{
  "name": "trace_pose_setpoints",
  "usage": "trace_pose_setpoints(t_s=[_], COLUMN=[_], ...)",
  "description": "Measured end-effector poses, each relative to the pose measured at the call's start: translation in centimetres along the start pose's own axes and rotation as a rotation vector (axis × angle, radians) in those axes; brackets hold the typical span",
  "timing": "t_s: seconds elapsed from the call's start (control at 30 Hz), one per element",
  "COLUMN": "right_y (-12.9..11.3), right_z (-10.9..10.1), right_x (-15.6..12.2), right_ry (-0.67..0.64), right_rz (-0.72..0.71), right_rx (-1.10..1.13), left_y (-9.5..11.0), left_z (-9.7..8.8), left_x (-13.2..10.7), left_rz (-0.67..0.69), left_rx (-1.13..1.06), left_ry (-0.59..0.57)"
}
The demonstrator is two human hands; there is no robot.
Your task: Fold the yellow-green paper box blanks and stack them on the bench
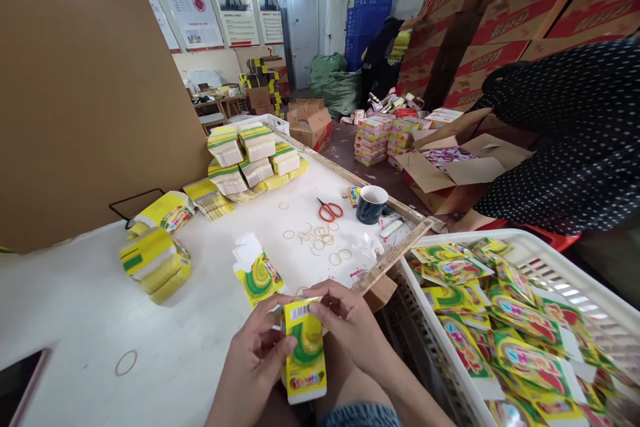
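Observation:
A small yellow and green carton [306, 353] with a barcode on its upper end is held upright between both hands, over the near edge of the white table. My left hand [257, 343] grips its left side, thumb on the front. My right hand [347, 317] pinches the top right corner near the barcode. Just behind them, an unfolded flat carton [257, 273] of the same print lies on the table, its white flaps pointing away. To the right stands a white plastic basket [595, 287] heaped with similar yellow cartons [530, 357].
On the table [200, 340] lie stacks of flat cartons [250, 160], loose rubber bands [320, 237], red-handled scissors [330, 210], a dark mug [371, 205] and a phone [20, 383]. A wooden strip [395, 257] edges it. At right a person in a dotted top [575, 120] bends over an open box [450, 177].

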State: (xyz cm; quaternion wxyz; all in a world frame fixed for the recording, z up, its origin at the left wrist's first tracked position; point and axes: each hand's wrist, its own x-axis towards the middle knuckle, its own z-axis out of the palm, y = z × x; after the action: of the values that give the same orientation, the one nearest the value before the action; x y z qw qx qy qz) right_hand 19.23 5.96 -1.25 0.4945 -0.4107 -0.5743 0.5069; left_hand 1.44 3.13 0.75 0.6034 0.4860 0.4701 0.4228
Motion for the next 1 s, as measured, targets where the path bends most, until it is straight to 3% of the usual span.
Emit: trace_pose_setpoints(t_s=[0.13,0.33,0.47,0.53,0.63,0.67,0.73,0.83,0.93,1.0], right_y=[0.2,-0.5,-1.1,-2.0,-3.8,-4.3,-4.7,-3.8,-2.1,-1.1], right_z=[0.3,0.7,-1.4,-4.3,-9.2,-10.5,-11.7,-10.4,-6.3,-3.3], right_x=[-0.4,-0.9,-1.3,-1.9,-2.9,-3.2,-3.5,-3.2,-2.2,-1.4], right_ry=[0.051,0.116,0.134,0.302,0.840,0.959,1.045,0.888,0.646,0.440], right_rz=[-0.010,-0.012,-0.095,-0.165,-0.308,-0.326,-0.335,-0.261,-0.059,0.058], right_rx=[0.160,0.108,-0.019,-0.244,-0.745,-0.861,-0.957,-0.820,-0.494,-0.256], left_y=[-0.4,0.1,-0.1,-0.7,-2.3,-2.9,-3.8,-3.9,-2.6,-1.8], left_z=[0.8,1.7,1.4,0.3,-2.6,-3.6,-5.2,-6.4,-6.4,-6.0], left_x=[0.0,0.2,0.7,1.2,2.3,2.7,3.4,3.9,3.0,1.9], left_rz=[0.087,0.188,0.186,0.210,0.229,0.246,0.261,0.292,0.340,0.454], left_rx=[0.050,0.173,0.260,0.428,0.797,0.936,1.079,1.112,1.132,1.148], left_ry=[0.051,0.122,0.092,0.154,0.289,0.286,0.271,0.247,0.262,0.334])
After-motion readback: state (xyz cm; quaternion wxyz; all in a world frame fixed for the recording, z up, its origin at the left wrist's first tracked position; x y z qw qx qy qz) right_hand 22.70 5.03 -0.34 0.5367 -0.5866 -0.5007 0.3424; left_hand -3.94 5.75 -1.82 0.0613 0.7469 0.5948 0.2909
